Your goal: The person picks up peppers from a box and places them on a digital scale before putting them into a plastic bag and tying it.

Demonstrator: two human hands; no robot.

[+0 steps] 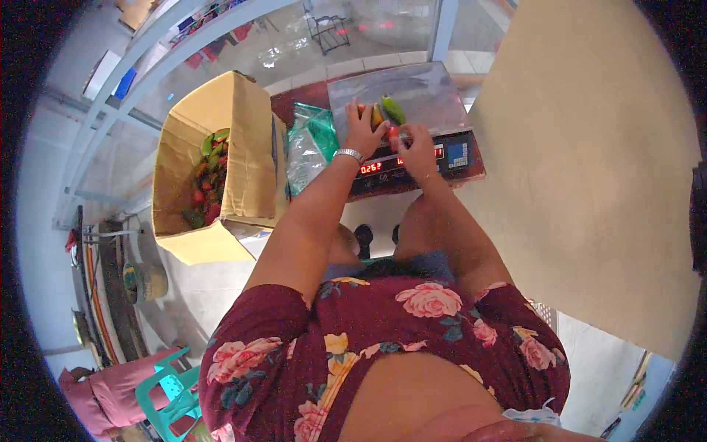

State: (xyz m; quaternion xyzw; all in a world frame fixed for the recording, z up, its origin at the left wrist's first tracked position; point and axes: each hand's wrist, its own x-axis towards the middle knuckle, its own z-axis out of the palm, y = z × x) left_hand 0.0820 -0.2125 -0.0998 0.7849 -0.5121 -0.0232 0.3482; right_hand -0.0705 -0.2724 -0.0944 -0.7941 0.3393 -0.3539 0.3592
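A digital scale (449, 96) with a flat metal pan lies in front of me, and several peppers rest on the pan. One is a green pepper (393, 110); left of it lies an orange-yellow pepper (377, 116). My left hand (361, 135), a metal watch band at its wrist, lies over the pan's near left part with fingers spread beside the peppers. The fingers of my right hand (417, 152) are closed around a small red pepper (393, 134) at the pan's near edge, above the lit display. My hands partly hide the peppers and the display.
Left of the scale stands an open cardboard box (250, 155) with several red and green peppers (210, 177) inside. Clear and green plastic bags (312, 132) lie between box and scale. A large tan board (589, 162) rises at the right. A teal plastic chair (158, 390) stands lower left.
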